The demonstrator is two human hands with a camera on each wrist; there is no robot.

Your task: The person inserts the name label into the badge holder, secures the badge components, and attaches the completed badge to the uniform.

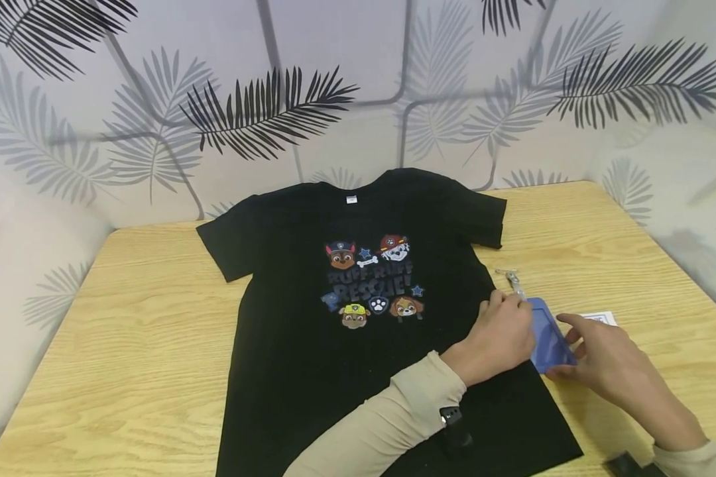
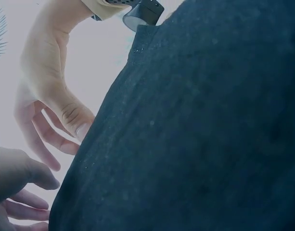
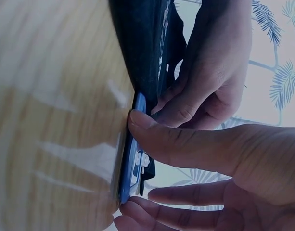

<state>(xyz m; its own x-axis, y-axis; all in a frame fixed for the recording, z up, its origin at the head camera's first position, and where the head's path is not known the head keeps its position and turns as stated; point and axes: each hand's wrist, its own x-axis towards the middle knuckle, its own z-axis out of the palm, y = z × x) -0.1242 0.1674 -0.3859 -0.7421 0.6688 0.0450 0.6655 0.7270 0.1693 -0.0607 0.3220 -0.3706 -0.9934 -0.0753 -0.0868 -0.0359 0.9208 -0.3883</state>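
A blue badge holder (image 1: 544, 334) with a clear window lies on the wooden table at the black T-shirt's right edge. My right hand (image 1: 614, 361) grips it from the right, with the thumb (image 3: 145, 120) on one edge and fingertips on another. My left hand (image 1: 501, 334) is curled over the holder's left side, beside the shirt. In the right wrist view the left hand (image 3: 210, 91) reaches down at the holder's far end; I cannot tell whether its hidden fingertips pinch it. A metal clip on a strap (image 1: 515, 283) extends from the holder's top.
The black T-shirt (image 1: 292, 285) is spread flat with cartoon dog faces on its front. A white printed card (image 1: 599, 318) lies behind my right hand. The wooden table (image 1: 137, 318) meets a leaf-patterned wall (image 1: 364, 132) at the back.
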